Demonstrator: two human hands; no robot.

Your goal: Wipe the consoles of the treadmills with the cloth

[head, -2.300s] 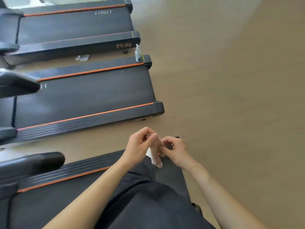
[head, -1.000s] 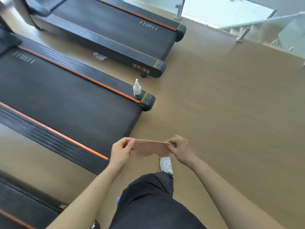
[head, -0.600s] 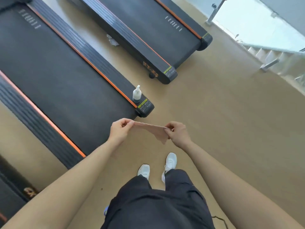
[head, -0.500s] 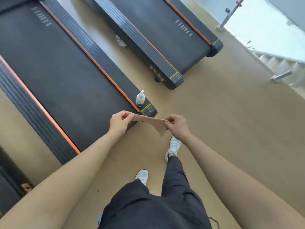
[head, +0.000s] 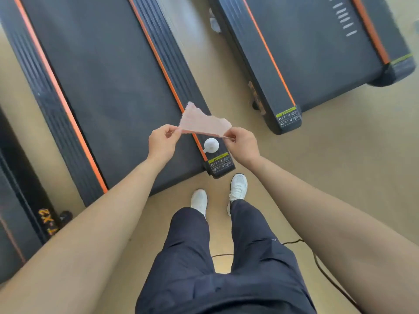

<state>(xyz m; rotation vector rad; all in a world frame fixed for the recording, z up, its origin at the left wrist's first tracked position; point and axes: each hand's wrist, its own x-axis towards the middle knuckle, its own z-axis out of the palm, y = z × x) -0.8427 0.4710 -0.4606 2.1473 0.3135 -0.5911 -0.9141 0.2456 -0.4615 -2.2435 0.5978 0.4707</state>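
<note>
Head view: the left hand (head: 162,143) and right hand (head: 242,145) are each pinching 1 end of the cloth (head: 204,123), stretching it left to right above the treadmill (head: 108,87); a bottle (head: 211,145) is standing beneath, nearer the right hand.

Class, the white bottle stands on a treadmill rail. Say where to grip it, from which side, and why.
Probably its round body below the cap, coming from the floor side. The bottle stands upright at the outer edge of the rail, beside the right hand, which pinches the cloth.
</note>
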